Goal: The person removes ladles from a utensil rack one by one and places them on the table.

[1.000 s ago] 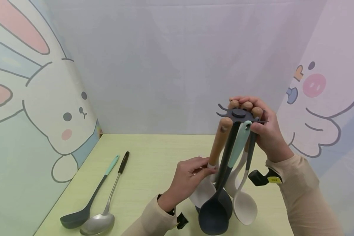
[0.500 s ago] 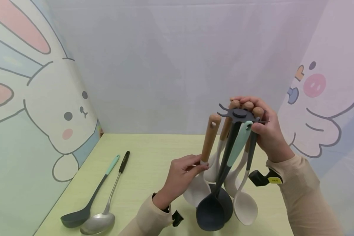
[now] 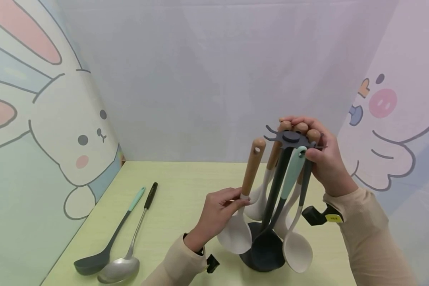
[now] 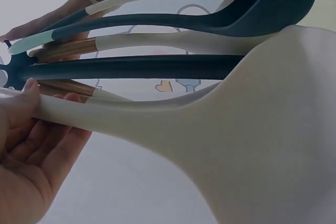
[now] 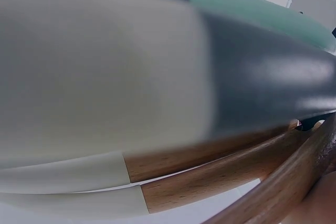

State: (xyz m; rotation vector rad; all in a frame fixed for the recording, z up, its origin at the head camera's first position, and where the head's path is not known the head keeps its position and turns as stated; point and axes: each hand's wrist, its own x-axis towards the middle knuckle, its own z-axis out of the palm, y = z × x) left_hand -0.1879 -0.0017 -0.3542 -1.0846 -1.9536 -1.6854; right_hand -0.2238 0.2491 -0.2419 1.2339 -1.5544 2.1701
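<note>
My left hand (image 3: 217,214) pinches a white spoon (image 3: 236,234) at its neck, just below the wooden handle. The spoon stands nearly upright, left of a dark rotating utensil rack (image 3: 291,137), its handle top apart from the hooks. At the rack's top, my right hand (image 3: 323,153) grips around the hooks and the wooden handle ends, thumb at a dark grey handle. A dark ladle (image 3: 268,250) with a mint handle hangs at the front, over the rack's round base. A cream spoon (image 3: 297,252) hangs at the right. The left wrist view shows the white spoon's broad head (image 4: 278,124) close up.
On the table (image 3: 186,178) at the left lie a dark ladle with a mint handle (image 3: 93,262) and a steel ladle (image 3: 119,270) with a black handle. More white utensils (image 3: 259,204) hang behind the rack's post. A pale curtain (image 3: 200,79) stands behind the table.
My left hand has moved left with the white spoon, its handle now away from the rack hooks. The hanging dark ladle has swung right. My right hand has stayed on the rack.
</note>
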